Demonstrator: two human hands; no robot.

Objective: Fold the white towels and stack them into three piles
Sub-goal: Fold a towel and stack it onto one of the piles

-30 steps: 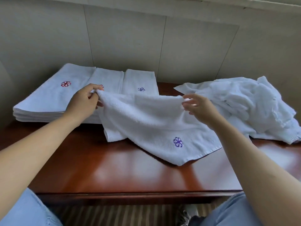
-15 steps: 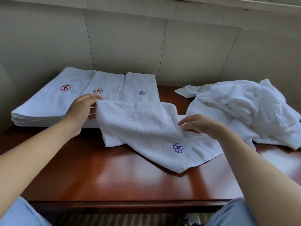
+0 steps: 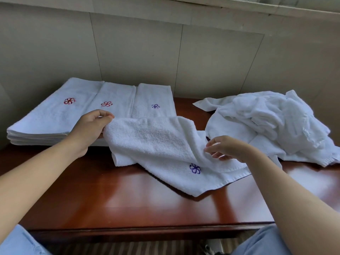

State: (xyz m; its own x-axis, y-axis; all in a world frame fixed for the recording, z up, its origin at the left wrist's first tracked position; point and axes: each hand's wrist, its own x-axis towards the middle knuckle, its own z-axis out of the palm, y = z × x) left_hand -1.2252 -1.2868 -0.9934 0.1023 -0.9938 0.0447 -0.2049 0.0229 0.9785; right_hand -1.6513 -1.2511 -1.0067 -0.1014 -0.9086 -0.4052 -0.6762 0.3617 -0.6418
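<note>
Head cam view looking down at a glossy reddish-brown wooden table (image 3: 128,205), and the person's got a white towel with a purple flower logo (image 3: 165,150) half-draped across it between their two hands. Left hand (image 3: 90,129) has its fingers curled round the towel's left corner, pinching it and holding it up off the table. Right hand (image 3: 228,148) sits at a fold near the towel's right side, fingers bent and touching the cloth, but honestly I can't tell if it actually has a grip or is just resting there. The purple logo (image 3: 195,168) sits just below the right hand. Behind the left hand there are three folded stacks lined up side by side against the tiled wall (image 3: 138,52): the left stack (image 3: 55,115) and middle stack (image 3: 114,100) show red logos on top, and the right stack (image 3: 154,100) a purple one. Off past the right hand is a crumpled heap of unfolded white towels (image 3: 272,124). Light blue jeans (image 3: 261,242) peek in at the bottom corners.
</note>
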